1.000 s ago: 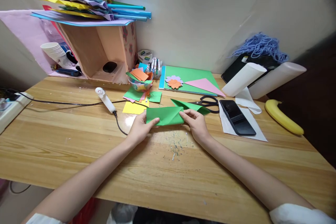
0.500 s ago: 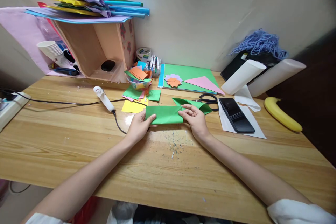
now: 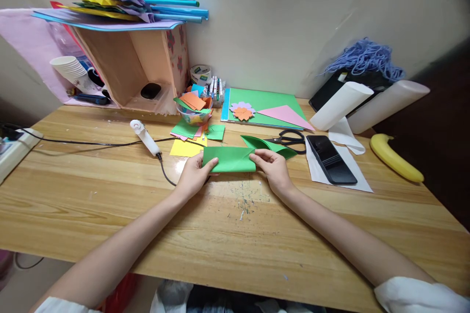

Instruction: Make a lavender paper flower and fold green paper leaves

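Note:
A folded piece of green paper (image 3: 229, 160) is held level above the wooden table by both hands. My left hand (image 3: 196, 172) grips its left end, thumb on the front and fingers behind. At the right end, my right hand (image 3: 273, 166) pinches the edge between thumb and fingers. Just behind that hand lies another folded green sheet (image 3: 253, 142), partly covered by it. Black-handled scissors (image 3: 292, 141) rest on this sheet, their blades partly hidden. A white glue gun (image 3: 145, 138) with a black cord stands left of my left hand.
Paper scraps (image 3: 185, 128) and a bowl of cut paper (image 3: 194, 113) sit behind the left hand. A phone (image 3: 330, 159) on white paper, a banana (image 3: 394, 159) and white rolls (image 3: 341, 105) are at the right. A paper flower (image 3: 243, 111) lies on a green sheet (image 3: 266, 98) at the back.
Almost nothing differs. Both hands keep the same hold on the green paper, and the view has shifted very slightly.

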Demonstrator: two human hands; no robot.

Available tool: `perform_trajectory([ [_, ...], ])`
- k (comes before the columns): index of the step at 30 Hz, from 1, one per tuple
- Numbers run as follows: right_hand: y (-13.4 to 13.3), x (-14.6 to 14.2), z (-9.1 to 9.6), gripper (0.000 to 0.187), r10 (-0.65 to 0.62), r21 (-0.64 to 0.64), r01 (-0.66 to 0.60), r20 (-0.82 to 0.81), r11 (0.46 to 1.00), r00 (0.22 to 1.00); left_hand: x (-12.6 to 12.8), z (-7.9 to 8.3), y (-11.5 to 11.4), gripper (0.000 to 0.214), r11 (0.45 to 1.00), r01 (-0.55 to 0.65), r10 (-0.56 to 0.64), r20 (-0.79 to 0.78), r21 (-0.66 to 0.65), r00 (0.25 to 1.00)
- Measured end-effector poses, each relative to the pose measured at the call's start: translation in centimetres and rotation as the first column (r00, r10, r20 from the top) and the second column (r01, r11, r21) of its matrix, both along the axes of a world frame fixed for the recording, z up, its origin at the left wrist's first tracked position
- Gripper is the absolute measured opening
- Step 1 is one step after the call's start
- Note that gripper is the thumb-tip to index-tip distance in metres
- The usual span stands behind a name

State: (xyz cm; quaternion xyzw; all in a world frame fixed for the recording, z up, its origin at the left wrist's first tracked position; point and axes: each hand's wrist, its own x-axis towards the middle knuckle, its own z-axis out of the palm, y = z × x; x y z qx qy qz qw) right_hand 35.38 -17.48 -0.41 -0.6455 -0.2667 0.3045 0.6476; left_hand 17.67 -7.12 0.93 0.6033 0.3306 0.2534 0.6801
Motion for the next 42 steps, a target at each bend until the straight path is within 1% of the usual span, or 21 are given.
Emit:
perform_trajectory([
  [4, 0.0, 0.0, 0.1, 0.029, 0.009, -0.005, -0.009, -0.004, 1.000, 1.000, 0.0, 0.0, 0.0, 0.034, 1.000, -0.003, 0.004, -0.015, 0.002, 1.000],
  [8, -0.1, 0.0, 0.2, 0.027, 0.021, -0.006, -0.021, 0.028, 1.000, 0.999, 0.0, 0.0, 0.0, 0.035, 0.999, 0.000, 0.001, -0.020, 0.035, 1.000],
  [12, -0.1, 0.0, 0.3, 0.027, 0.027, -0.003, -0.027, 0.044, 1.000, 0.999, -0.2, 0.5, 0.0, 0.036, 0.999, -0.003, 0.006, -0.068, 0.043, 0.998],
  [14, -0.1, 0.0, 0.3, 0.028, 0.031, -0.003, -0.031, 0.045, 1.000, 0.998, -0.4, 0.8, 0.3, 0.036, 1.000, 0.023, -0.021, -0.140, 0.009, 0.990],
  [17, 0.0, -0.1, 0.4, 0.028, 0.059, -0.029, -0.058, 0.043, 0.998, 0.997, -1.0, 1.2, 1.2, 0.037, 0.994, 0.099, -0.109, -0.244, -0.051, 0.964],
  [18, -0.1, -0.2, 0.4, 0.027, 0.073, -0.036, -0.071, 0.038, 0.997, 0.997, -1.1, 1.3, 1.5, 0.036, 0.992, 0.116, -0.124, -0.259, -0.042, 0.958],
  [20, -0.1, -0.4, 0.5, 0.026, 0.115, -0.046, -0.114, 0.026, 0.992, 0.993, -1.4, 1.6, 2.0, 0.035, 0.988, 0.156, -0.143, -0.273, 0.024, 0.951],
  [22, -0.2, -0.8, 0.7, 0.024, 0.181, -0.056, -0.180, 0.016, 0.982, 0.983, -1.5, 1.9, 2.2, 0.033, 0.968, 0.224, -0.182, -0.299, 0.113, 0.937],
  [24, -0.3, -1.2, 1.0, 0.022, 0.251, -0.075, -0.249, 0.018, 0.965, 0.968, -1.6, 2.3, 2.0, 0.031, 0.932, 0.308, -0.230, -0.343, 0.193, 0.911],
  [27, -0.2, -2.1, 1.5, 0.019, 0.337, -0.093, -0.333, 0.037, 0.938, 0.941, -1.8, 2.9, 1.6, 0.029, 0.849, 0.436, -0.303, -0.400, 0.300, 0.865],
  [29, 0.0, -2.6, 1.8, 0.019, 0.366, -0.099, -0.361, 0.042, 0.927, 0.929, -1.9, 3.1, 1.5, 0.033, 0.799, 0.489, -0.326, -0.430, 0.351, 0.842],
  [31, 0.4, -3.0, 1.9, 0.020, 0.368, -0.101, -0.363, 0.035, 0.926, 0.929, -2.0, 3.1, 1.6, 0.035, 0.775, 0.493, -0.305, -0.450, 0.395, 0.839],
  [33, 0.8, -3.1, 1.7, 0.022, 0.356, -0.087, -0.353, 0.020, 0.932, 0.934, -2.0, 3.0, 1.7, 0.035, 0.769, 0.474, -0.268, -0.457, 0.429, 0.848],
  [36, 1.1, -2.9, 1.4, 0.025, 0.374, -0.080, -0.374, -0.014, 0.924, 0.927, -1.8, 2.5, 1.5, 0.036, 0.776, 0.417, -0.198, -0.445, 0.473, 0.874],
  [40, 0.9, -2.8, 1.1, 0.022, 0.466, -0.112, -0.469, -0.050, 0.876, 0.883, -1.5, 1.7, 0.9, 0.036, 0.794, 0.356, -0.125, -0.441, 0.493, 0.889],
  [42, 0.7, -2.9, 1.0, 0.021, 0.459, -0.102, -0.462, -0.052, 0.881, 0.887, -1.4, 1.5, 0.7, 0.037, 0.807, 0.349, -0.117, -0.451, 0.477, 0.885],
])
